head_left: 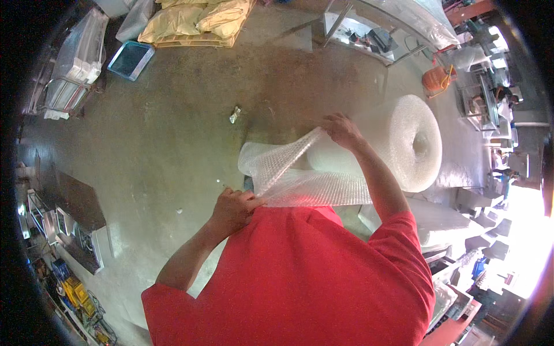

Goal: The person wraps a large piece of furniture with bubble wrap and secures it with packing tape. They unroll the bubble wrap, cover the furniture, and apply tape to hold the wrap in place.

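A big roll of bubble wrap (375, 135) lies on its side in front of me, its round end with the core hole facing right. From it a loose sheet of bubble wrap (323, 187) stretches across to the left, folded over at its far left part. My left hand (234, 210) pinches the near left corner of this sheet, close to my red shirt. Farther off, my right hand (344, 131) grips the raised edge of the sheet beside the roll. The right fingertips are partly hidden.
A crumpled scrap (235, 115) lies on the concrete floor ahead. Yellow sacks (196, 23) on a pallet and a blue-rimmed tray (131, 60) stand at the far left. An orange gas cylinder (437, 79) stands beyond the roll, near a metal table (369, 37). People work at the far right.
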Available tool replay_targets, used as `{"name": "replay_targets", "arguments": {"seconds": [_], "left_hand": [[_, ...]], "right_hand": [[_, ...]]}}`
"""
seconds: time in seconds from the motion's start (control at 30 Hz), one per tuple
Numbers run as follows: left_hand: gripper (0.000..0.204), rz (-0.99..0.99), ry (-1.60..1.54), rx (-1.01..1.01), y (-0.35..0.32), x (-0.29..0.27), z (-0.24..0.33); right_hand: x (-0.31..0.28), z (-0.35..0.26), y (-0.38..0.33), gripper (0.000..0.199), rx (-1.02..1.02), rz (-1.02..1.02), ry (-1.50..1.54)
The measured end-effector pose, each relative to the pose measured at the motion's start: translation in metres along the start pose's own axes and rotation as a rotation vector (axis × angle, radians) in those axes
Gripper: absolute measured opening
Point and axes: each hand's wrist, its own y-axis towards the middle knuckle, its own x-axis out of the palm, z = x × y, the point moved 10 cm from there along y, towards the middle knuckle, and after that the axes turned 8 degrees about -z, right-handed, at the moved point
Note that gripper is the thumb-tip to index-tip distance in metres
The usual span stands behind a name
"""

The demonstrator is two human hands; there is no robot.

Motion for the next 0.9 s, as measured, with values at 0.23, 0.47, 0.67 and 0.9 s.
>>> {"name": "replay_targets", "arguments": {"seconds": [0.23, 0.47, 0.67, 0.9], "left_hand": [[0.019, 0.042, 0.097, -0.229, 0.0, -0.028, 0.023], [0.018, 0.276, 0.108, -0.256, -0.027, -0.033, 0.02], [0.016, 0.285, 0.018, -0.316, -0.046, -0.018, 0.027], [0.017, 0.284, 0.026, -0.346, -0.058, -0.016, 0.041]], "right_hand": [[0.004, -0.002, 0.008, 0.027, -0.229, 0.016, -0.126], [0.067, 0.012, -0.091, 0.027, -0.308, -0.295, 0.347], [0.093, -0.016, -0.16, 0.039, -0.451, -0.358, 0.39], [0.093, -0.026, -0.199, 0.035, -0.511, -0.258, 0.447]]}}
